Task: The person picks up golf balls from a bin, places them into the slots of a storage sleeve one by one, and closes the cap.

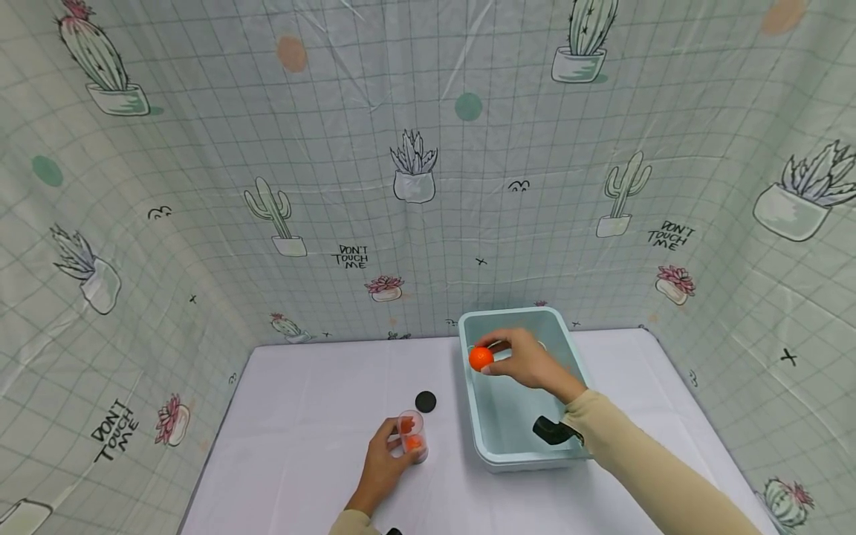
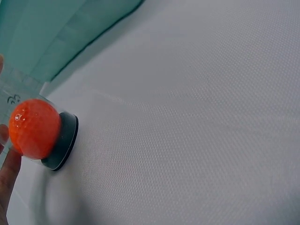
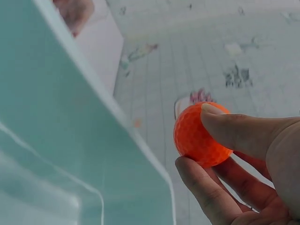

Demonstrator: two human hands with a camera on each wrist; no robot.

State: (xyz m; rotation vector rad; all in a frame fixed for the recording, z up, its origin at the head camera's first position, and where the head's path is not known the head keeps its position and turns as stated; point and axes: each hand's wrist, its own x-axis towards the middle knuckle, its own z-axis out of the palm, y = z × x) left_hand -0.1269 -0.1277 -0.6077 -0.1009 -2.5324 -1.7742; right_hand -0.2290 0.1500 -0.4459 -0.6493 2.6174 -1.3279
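My right hand [image 1: 524, 359] pinches an orange golf ball [image 3: 201, 136] between thumb and fingertips, above the left side of the pale blue-green bin [image 1: 478, 427]. On the table, left of the bin, my left hand [image 1: 383, 464] grips a clear tube [image 1: 423, 448] with a dark base. Inside the tube, an orange golf ball [image 2: 35, 129] lies against that base in the left wrist view. More orange shows near the tube's upper end in the head view; I cannot tell whether it is a second ball or a reflection. Just beyond the tube lies a round black cap [image 1: 425, 402].
The bin's raised rim [image 1: 470, 394] stands between the two hands' areas. A white cloth covers the table [image 1: 301, 416]. Behind and at both sides hangs a gridded curtain [image 1: 334, 200] with cactus prints.
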